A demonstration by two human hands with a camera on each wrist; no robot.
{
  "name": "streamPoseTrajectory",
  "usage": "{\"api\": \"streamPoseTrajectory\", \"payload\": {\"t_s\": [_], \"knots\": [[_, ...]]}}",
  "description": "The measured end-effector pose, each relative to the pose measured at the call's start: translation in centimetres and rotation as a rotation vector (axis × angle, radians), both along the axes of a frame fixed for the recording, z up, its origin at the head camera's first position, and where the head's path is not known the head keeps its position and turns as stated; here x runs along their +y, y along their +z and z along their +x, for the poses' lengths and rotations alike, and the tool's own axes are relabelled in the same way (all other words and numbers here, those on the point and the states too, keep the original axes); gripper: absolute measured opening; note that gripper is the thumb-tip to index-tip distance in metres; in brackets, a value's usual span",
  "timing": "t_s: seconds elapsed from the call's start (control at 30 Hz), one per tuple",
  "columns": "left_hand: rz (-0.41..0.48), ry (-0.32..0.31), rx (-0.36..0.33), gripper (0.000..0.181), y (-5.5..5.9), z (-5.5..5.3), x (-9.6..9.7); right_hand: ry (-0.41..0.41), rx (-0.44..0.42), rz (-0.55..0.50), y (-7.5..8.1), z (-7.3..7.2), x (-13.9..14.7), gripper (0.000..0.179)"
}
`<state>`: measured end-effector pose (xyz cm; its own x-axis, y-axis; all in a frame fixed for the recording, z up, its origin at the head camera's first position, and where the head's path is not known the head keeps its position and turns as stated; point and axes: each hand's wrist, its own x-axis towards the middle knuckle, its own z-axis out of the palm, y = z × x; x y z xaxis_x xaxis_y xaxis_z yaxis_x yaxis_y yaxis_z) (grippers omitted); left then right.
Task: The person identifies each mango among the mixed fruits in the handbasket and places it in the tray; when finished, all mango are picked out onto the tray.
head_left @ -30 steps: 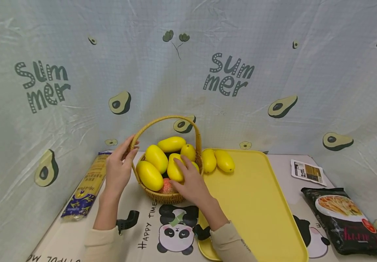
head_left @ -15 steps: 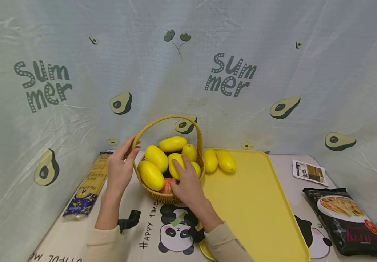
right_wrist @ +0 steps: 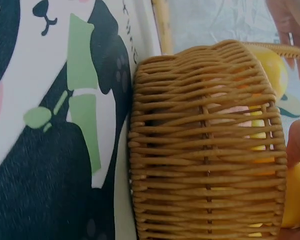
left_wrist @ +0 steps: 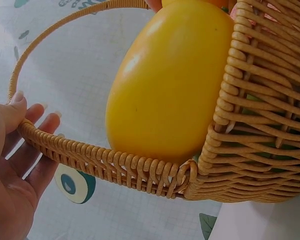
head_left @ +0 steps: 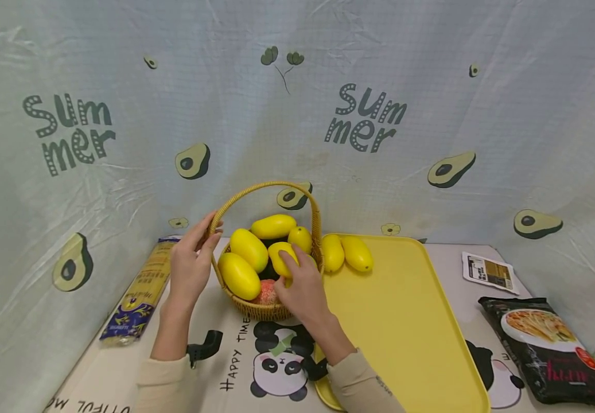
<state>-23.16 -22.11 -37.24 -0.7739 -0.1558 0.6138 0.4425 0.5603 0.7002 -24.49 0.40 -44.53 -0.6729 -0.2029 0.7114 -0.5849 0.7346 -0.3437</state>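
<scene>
Head cam looks fwd & down, far enough back to take in the basket (head_left: 261,311), counter (head_left: 204,378) and wall sheet (head_left: 251,126). L wrist cam, v. close, faces the handle (left_wrist: 100,161) and one yellow fruit (left_wrist: 167,85); R wrist cam, also close, faces the woven side (right_wrist: 205,150) w/ panda print (right_wrist: 50,175) (both wrist pics lie sideways). Basket's in all 3; L fingers (left_wrist: 50,122) too.

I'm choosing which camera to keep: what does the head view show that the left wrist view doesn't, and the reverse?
Only head: the yellow tray, the black packet and the panda print.
Only left wrist: the palm side of the left hand.
Both: that hand at the handle, the basket and yellow fruit.
</scene>
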Motion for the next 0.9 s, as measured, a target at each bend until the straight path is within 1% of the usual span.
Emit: {"api": "streamPoseTrajectory", "payload": {"t_s": [0.07, 0.2, 0.4, 0.57, 0.73, 0.9], "knots": [[0.001, 0.001, 0.0, 0.046, 0.0, 0.0, 0.0, 0.004, 0.019, -0.003, 0.1, -0.2, 0.3, 0.049], [-0.002, -0.002, -0.005, 0.046, 0.0, -0.1, 0.1, 0.012, 0.027, -0.021, 0.4, -0.5, 1.0, 0.049], [0.0, -0.002, -0.014, 0.046, -0.1, -0.1, 0.0, 0.025, 0.046, -0.114, 1.0, -1.0, 2.6, 0.051], [0.001, 0.003, -0.017, 0.046, -0.2, -0.1, -0.1, 0.012, 0.085, -0.181, 1.5, -1.0, 4.3, 0.052], [0.002, -0.003, 0.0, 0.046, -0.1, -0.1, -0.2, -0.02, 0.129, -0.24, 1.8, -1.3, 6.1, 0.051], [-0.002, -0.008, 0.004, 0.048, -0.1, -0.1, -0.1, -0.078, 0.141, -0.296, 1.7, -2.1, 8.4, 0.05]]}}
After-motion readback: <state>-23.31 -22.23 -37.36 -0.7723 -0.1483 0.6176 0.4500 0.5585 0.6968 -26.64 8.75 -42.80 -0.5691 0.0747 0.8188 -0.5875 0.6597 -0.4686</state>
